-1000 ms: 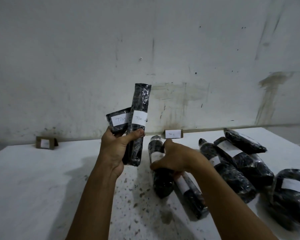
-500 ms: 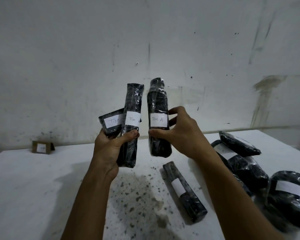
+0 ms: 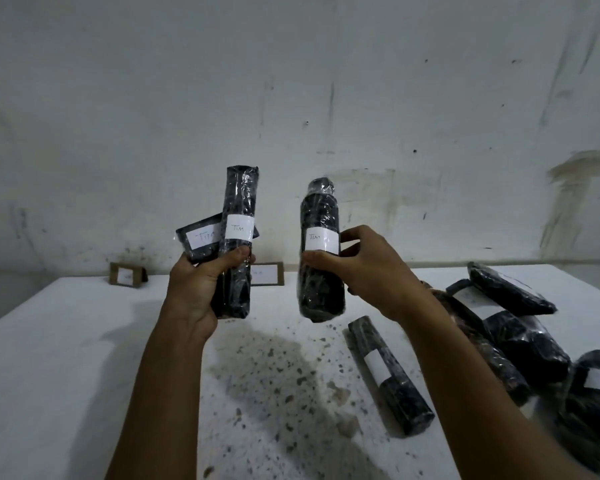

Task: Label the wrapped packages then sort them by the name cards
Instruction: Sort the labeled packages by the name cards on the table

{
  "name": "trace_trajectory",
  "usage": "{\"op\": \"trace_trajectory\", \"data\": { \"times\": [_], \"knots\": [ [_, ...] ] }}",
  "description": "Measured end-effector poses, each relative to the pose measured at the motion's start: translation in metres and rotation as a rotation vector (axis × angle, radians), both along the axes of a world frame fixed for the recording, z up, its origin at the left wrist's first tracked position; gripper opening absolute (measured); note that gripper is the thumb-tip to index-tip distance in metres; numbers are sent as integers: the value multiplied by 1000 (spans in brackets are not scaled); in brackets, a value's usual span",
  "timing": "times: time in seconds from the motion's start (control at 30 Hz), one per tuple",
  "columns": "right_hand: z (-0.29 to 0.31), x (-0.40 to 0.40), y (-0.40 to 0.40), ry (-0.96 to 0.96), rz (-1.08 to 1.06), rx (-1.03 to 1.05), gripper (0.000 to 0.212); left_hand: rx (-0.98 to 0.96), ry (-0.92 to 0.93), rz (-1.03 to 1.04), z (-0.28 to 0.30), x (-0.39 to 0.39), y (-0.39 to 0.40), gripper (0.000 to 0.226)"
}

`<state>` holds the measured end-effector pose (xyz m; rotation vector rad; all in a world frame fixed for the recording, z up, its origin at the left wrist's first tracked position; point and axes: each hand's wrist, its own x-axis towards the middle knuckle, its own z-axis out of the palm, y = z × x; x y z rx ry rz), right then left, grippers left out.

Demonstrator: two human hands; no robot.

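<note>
My left hand grips two labelled packages above the table, my right hand pinches a bottle-shaped package beside them; slippery wrap could let one drop.

A: Where is there free room on the white speckled tabletop?
B: The left half is bare, front edge to back. The middle, under the raised hands, is open too.
A: And the right side?
B: Blocked. A long black film-wrapped tube with a white label lies diagonally just right of centre. Beyond it sits a heap of black wrapped packages, touching and overlapping, out to the right edge.
A: Is there a gap between the tube and the heap?
B: Only a narrow strip.
A: And the back edge?
B: Two brown folded name cards stand by the wall: the left one alone, the centre one partly hidden by a held package. There is bare table between them.
</note>
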<state>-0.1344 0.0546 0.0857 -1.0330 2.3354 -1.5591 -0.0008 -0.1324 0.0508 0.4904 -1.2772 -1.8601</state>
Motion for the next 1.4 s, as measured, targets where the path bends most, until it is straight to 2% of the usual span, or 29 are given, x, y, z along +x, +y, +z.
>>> {"op": "trace_trajectory", "data": {
  "times": [0.1, 0.27, 0.43, 0.6, 0.7, 0.9, 1.17, 1.4],
  "knots": [
    [-4, 5, -5, -3, 28, 16, 77, 71, -23, 45, -13, 16, -20, 61],
    [-2, 13, -8, -9, 77, 48, 68, 219, -141, 180, -46, 45, -53, 37],
    [-12, 35, -26, -95, 181, 77, 61, 245, -182, 220, -60, 76, -71, 27],
    [-52, 72, -58, -220, 332, 151, 56, 288, -208, 96, -54, 107, -81, 17],
    [-81, 100, -88, -261, 350, 191, 52, 308, -231, 103, -52, 141, -100, 9],
    [-102, 136, -169, -380, 303, 84, 50, 191, -202, 155, -47, 182, -146, 15],
    [-109, 149, -266, -188, 198, 149, 41, 119, -163, 179, -75, 199, -179, 26],
    [-117, 142, -303, -214, 103, 100, 44, 143, -214, 202, -84, 197, -187, 25]
  ]
}}
